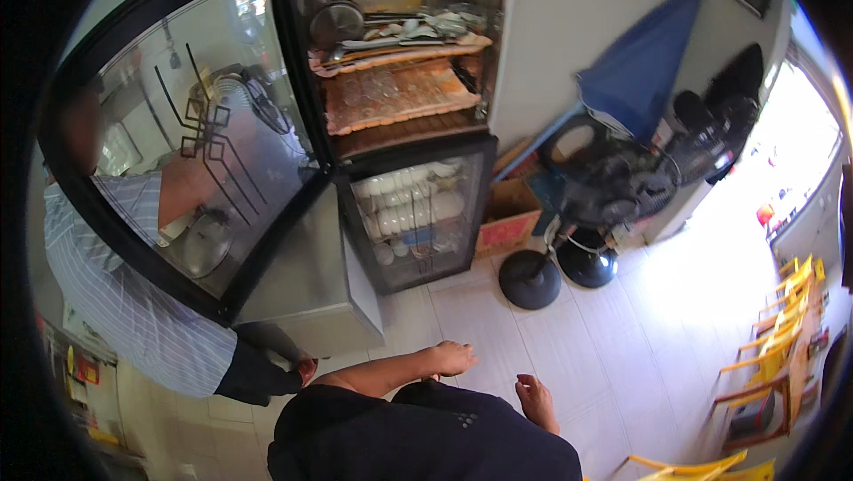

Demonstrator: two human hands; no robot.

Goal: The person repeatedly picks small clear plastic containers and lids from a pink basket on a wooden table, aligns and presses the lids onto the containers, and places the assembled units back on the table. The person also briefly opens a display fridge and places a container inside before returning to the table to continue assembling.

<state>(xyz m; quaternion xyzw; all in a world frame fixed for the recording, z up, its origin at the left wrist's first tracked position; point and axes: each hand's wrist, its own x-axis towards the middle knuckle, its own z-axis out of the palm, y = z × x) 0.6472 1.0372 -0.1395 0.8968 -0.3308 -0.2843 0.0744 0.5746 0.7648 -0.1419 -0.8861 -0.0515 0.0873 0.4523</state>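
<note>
My left hand is held in front of my dark shirt, its fingers curled in with nothing showing in them. Lower and to the right, my right hand hangs over the floor with loosely curled fingers and no object visible. Neither hand touches anything. Ahead stands a black-framed cabinet. Its upper glass door is swung wide to the left, showing shelves with a pan, piled spoons and an orange cloth under clear glassware. Behind the shut lower door are rows of white crockery.
Behind the open door a person in a striped shirt reaches over a metal counter near a lidded pot. Black standing fans, a folded blue umbrella and a cardboard box line the wall. Yellow chairs stand right.
</note>
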